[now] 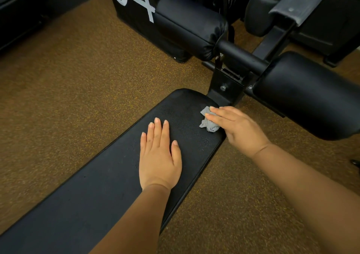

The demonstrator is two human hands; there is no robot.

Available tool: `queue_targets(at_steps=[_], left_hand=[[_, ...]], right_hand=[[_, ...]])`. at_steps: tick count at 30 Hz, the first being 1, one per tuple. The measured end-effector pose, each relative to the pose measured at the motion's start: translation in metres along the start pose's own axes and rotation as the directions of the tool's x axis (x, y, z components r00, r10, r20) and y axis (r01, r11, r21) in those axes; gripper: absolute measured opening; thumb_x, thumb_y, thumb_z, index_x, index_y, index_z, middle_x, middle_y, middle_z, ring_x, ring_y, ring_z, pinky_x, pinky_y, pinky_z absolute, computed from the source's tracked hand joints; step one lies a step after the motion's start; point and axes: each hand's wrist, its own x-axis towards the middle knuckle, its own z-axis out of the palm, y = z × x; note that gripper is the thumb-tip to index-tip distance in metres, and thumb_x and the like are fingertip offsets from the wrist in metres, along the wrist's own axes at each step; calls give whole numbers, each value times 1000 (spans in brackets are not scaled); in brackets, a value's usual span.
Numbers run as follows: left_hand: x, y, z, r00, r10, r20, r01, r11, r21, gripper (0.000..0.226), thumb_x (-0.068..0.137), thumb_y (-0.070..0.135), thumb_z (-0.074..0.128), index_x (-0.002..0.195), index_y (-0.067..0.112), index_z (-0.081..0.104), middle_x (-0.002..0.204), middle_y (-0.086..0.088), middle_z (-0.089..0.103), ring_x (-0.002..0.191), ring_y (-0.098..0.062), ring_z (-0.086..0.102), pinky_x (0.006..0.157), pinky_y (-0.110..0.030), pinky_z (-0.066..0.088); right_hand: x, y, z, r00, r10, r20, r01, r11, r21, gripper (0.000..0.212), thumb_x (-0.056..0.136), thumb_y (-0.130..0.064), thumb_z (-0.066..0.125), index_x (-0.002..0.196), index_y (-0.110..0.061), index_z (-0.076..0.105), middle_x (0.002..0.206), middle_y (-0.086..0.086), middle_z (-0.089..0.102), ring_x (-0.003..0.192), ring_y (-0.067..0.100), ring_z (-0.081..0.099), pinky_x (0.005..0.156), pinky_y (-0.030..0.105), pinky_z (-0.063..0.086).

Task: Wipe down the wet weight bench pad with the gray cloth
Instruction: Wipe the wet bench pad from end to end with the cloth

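A long black weight bench pad (109, 175) runs from the lower left up to the frame's middle. Small droplets speckle its far end. My left hand (158, 156) lies flat on the pad, palm down, fingers together, holding nothing. My right hand (236, 129) presses a crumpled gray cloth (208, 124) onto the pad's far right corner, fingers laid over it. Most of the cloth is hidden under that hand.
Past the pad's end stands a black metal bracket (228, 84) with two black foam rollers, one at the upper middle (187, 23) and one at the right (309, 95). A black box with white numerals (132, 2) sits behind. Brown speckled floor (78, 82) surrounds the bench.
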Motion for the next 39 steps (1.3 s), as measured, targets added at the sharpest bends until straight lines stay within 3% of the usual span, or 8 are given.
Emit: queue_targets(at_steps=[2, 5, 14, 22, 27, 31, 37, 39], left_hand=[[0, 1, 0, 1000, -7, 12, 7, 1000, 21, 60, 94, 39, 14, 151, 21, 8, 159, 2, -1, 145, -10, -9, 118, -34, -6], [1, 2, -1, 1000, -9, 18, 8, 999, 37, 60, 95, 40, 15, 151, 22, 5, 159, 3, -4, 145, -11, -11, 118, -35, -7], [2, 3, -1, 999, -19, 42, 16, 998, 63, 62, 95, 41, 18, 151, 22, 2, 159, 2, -6, 145, -11, -12, 117, -36, -5], [3, 4, -1, 999, -19, 48, 15, 997, 81, 62, 94, 41, 17, 151, 21, 3, 159, 1, -4, 145, -12, -10, 117, -37, -3], [3, 2, 1, 999, -13, 48, 8, 995, 100, 62, 94, 41, 17, 151, 20, 4, 159, 0, -2, 146, -14, -7, 117, -38, -1], [3, 2, 2, 999, -11, 40, 7, 995, 99, 62, 94, 41, 17, 151, 20, 4, 159, -1, -1, 146, -14, -6, 117, -38, -2], [2, 1, 2, 998, -8, 63, 2, 996, 94, 63, 92, 42, 14, 150, 21, 1, 159, 0, -4, 146, -14, -8, 117, -38, -3], [4, 1, 0, 998, -6, 59, 3, 998, 63, 63, 91, 44, 12, 150, 23, 0, 159, 3, -5, 145, -11, -10, 118, -36, -4]], right_hand=[[-8, -10, 0, 995, 90, 49, -94, 992, 79, 55, 88, -2, 54, 139, -21, 47, 147, 0, 43, 136, 23, 35, 113, 35, 28], [-13, -15, 1, 986, 112, 120, -129, 980, 152, 52, 94, -26, 46, 145, -27, 36, 154, -11, 25, 145, 10, 12, 115, 26, 10], [16, -18, 17, 990, 141, -30, -135, 978, 160, 46, 91, -1, 57, 130, -25, 58, 143, 2, 48, 136, 26, 36, 111, 29, 23], [54, -24, 27, 995, 90, -49, -84, 989, 123, 44, 87, 3, 57, 124, -20, 64, 138, 5, 55, 132, 29, 43, 109, 42, 33], [90, -41, 34, 998, 63, -4, -62, 994, 86, 43, 88, -2, 52, 127, -19, 61, 138, 5, 55, 131, 28, 45, 110, 38, 28], [100, -47, 39, 995, 103, 7, -103, 990, 92, 44, 91, -4, 46, 131, -18, 57, 143, 5, 49, 134, 27, 40, 112, 39, 27], [112, -57, 37, 987, 132, 90, -135, 991, 26, 51, 97, -13, 41, 147, -21, 32, 156, 2, 27, 145, 22, 18, 117, 35, 6], [106, -56, 26, 981, 129, 143, -147, 982, 120, 55, 99, -19, 38, 151, -23, 21, 159, 0, 17, 147, 19, 6, 118, 37, -1]])
